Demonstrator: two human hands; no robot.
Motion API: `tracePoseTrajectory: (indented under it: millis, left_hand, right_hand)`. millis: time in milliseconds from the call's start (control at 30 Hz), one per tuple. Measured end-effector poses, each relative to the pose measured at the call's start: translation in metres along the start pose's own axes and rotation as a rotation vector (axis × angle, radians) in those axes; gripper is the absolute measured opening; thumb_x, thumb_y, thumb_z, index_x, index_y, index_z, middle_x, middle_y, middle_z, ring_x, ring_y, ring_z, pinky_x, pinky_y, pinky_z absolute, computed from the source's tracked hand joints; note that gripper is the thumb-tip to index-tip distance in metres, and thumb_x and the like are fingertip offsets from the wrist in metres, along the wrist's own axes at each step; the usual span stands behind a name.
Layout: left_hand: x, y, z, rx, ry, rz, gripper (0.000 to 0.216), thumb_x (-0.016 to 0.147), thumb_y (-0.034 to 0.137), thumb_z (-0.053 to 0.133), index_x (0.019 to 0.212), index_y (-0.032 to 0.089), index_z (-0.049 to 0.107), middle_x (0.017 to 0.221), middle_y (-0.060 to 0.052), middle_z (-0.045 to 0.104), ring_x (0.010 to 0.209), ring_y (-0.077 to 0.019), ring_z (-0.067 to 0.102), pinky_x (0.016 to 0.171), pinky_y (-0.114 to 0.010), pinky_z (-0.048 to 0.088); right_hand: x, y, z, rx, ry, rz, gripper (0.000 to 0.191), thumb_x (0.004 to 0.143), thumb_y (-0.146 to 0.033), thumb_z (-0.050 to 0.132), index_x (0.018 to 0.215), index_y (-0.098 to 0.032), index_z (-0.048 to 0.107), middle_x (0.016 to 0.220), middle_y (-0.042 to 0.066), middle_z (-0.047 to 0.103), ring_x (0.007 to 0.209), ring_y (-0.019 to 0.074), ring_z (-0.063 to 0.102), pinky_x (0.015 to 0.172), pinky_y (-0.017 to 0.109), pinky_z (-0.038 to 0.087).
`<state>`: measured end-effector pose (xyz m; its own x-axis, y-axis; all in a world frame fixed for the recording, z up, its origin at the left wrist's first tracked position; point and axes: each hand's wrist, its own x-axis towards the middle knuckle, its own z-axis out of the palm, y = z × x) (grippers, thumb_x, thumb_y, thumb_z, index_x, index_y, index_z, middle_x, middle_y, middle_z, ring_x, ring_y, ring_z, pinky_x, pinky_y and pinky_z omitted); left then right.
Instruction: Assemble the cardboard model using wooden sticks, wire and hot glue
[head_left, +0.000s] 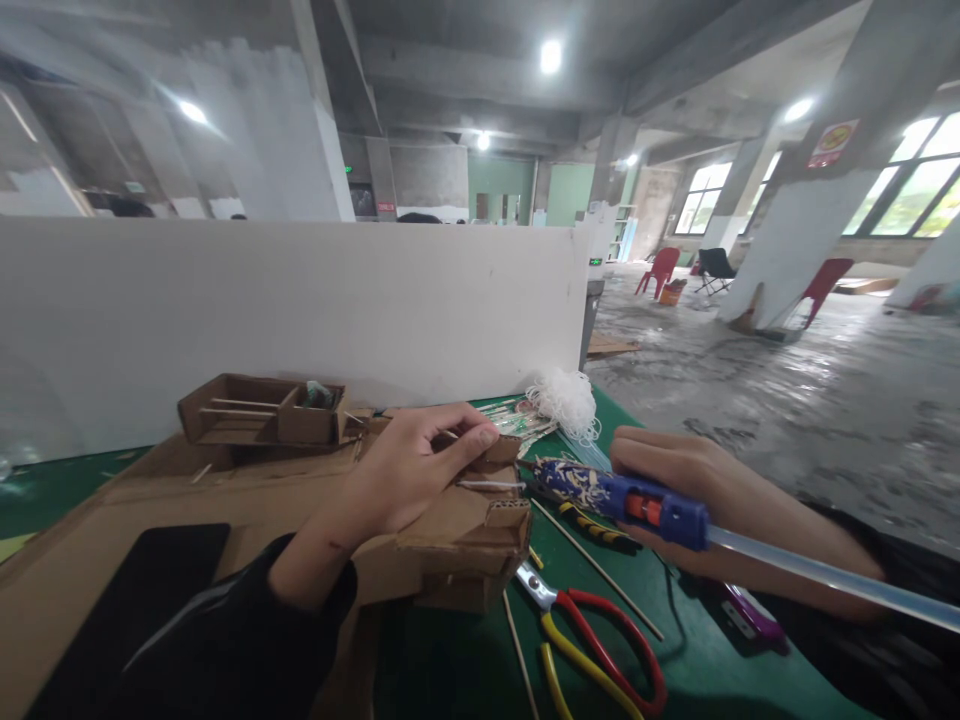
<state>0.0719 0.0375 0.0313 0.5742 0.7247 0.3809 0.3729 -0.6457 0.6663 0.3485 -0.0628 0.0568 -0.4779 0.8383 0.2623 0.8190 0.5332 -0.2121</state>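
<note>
My left hand (420, 465) rests on a small cardboard box (465, 535), fingers pinched on a thin wooden stick at its top edge. My right hand (675, 475) grips a blue hot glue gun (622, 497) with a clear glue stick (832, 578) trailing out behind it. The gun's nozzle points left toward the cardboard box, close to my left fingertips. Another thin stick (491, 485) lies across the top of the box.
An open cardboard tray (259, 410) with sticks sits behind on a flat cardboard sheet (150, 500). Red-and-yellow scissors (592, 640), loose skewers (600, 570), a white string bundle (570, 400) and a purple item (754, 615) lie on the green table (712, 670). A white partition (300, 310) stands behind.
</note>
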Motion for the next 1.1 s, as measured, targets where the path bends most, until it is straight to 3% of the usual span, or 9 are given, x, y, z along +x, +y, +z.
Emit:
tracePoseTrajectory:
  millis: [500, 767, 1033, 1100]
  left_hand:
    - [0.002, 0.003, -0.002, 0.021, 0.026, 0.017, 0.031, 0.105, 0.045, 0.059, 0.095, 0.022, 0.078, 0.093, 0.0, 0.081, 0.088, -0.0214, 0.073, 0.077, -0.029, 0.051]
    - [0.002, -0.002, -0.001, 0.008, 0.025, 0.037, 0.028, 0.105, 0.045, 0.061, 0.099, 0.024, 0.079, 0.099, 0.001, 0.083, 0.092, -0.0205, 0.073, 0.08, -0.029, 0.049]
    - [0.0, -0.004, -0.002, 0.034, 0.024, 0.008, 0.031, 0.106, 0.046, 0.059, 0.098, 0.023, 0.077, 0.097, 0.001, 0.081, 0.091, -0.0197, 0.072, 0.078, -0.028, 0.049]
    - [0.0, -0.003, -0.002, 0.04, 0.024, 0.013, 0.03, 0.106, 0.046, 0.059, 0.098, 0.023, 0.077, 0.098, 0.001, 0.081, 0.091, -0.0196, 0.072, 0.078, -0.028, 0.048]
  right_hand:
    - [-0.001, 0.0, 0.003, 0.032, 0.05, -0.031, 0.024, 0.079, -0.006, 0.065, 0.078, -0.024, 0.048, 0.078, -0.002, 0.06, 0.062, 0.0156, 0.055, 0.057, 0.026, 0.038]
    - [-0.001, 0.003, 0.003, 0.032, 0.034, -0.022, 0.024, 0.077, -0.005, 0.064, 0.08, -0.024, 0.049, 0.079, -0.001, 0.059, 0.064, 0.0166, 0.054, 0.058, 0.028, 0.039]
    - [-0.009, 0.009, 0.002, 0.042, 0.01, 0.025, 0.017, 0.09, -0.013, 0.063, 0.083, -0.023, 0.052, 0.083, 0.001, 0.062, 0.069, 0.0178, 0.058, 0.063, 0.03, 0.042]
    - [-0.013, 0.018, 0.002, 0.055, 0.056, 0.029, 0.014, 0.092, -0.017, 0.064, 0.084, -0.023, 0.055, 0.084, 0.001, 0.064, 0.07, 0.0182, 0.059, 0.063, 0.03, 0.044]
